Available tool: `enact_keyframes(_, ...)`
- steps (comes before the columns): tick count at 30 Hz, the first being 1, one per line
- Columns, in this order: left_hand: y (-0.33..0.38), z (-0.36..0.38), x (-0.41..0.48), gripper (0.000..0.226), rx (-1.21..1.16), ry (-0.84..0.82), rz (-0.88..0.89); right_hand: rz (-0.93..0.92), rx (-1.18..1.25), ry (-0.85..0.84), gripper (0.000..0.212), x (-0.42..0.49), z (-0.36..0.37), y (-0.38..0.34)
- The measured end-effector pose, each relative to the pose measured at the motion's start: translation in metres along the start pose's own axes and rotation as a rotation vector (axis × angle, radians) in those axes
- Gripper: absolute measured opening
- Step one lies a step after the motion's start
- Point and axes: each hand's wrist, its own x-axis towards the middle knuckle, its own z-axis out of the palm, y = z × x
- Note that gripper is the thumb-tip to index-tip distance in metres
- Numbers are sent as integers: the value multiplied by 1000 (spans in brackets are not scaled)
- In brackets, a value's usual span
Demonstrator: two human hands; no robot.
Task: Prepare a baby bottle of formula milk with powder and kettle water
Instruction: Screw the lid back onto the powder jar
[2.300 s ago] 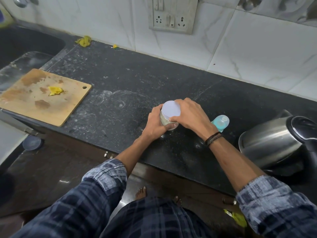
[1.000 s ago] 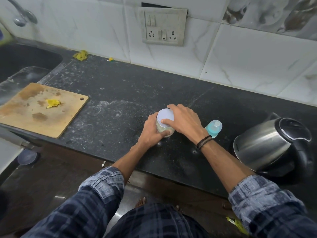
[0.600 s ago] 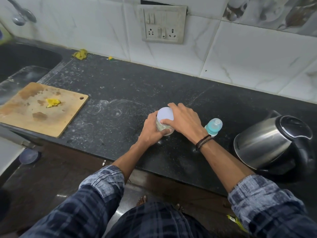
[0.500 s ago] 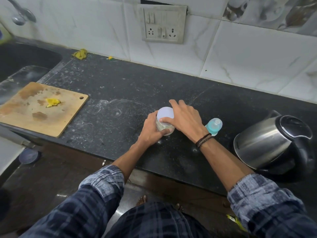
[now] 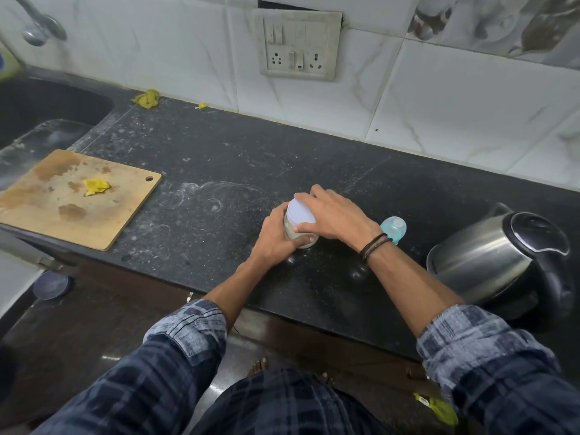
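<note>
The right hand's (image 5: 337,215) fingers (image 5: 314,191) curl round the lid (image 5: 300,211) of the jar (image 5: 301,243), and the left hand (image 5: 274,238) grips its body, mid-table (image 5: 251,158). Early yet, I judge: the jar is unopened, the bottle (image 5: 394,226) stands capped just beside the right wrist, and the kettle (image 5: 489,255) sits untouched.

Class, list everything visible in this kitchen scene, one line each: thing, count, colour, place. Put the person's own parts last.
jar: one, white-lidded, counter centre
baby bottle: one, teal, right of jar
kettle: one, steel and black, counter's right end
cutting board: one, wooden, counter's left end
yellow scrap: one, yellow, on cutting board
socket panel: one, off-white, wall
tap: one, metal, top left
left hand: one, grips jar's side
right hand: one, grips jar's top
</note>
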Motion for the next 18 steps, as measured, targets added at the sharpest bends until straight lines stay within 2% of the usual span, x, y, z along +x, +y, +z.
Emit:
enact_keyframes(5,-2,-3,1,97,-2,-17,-20,-51,-32,-18,76,8,3,11)
enact_keyframes(10,-4,-3,-1,96,6,14,10,-110,-194,42,72,17,13,15)
enact_keyframes(18,-3,-4,-6,93,22,45,71,-63,-274,160,72,21,26,12)
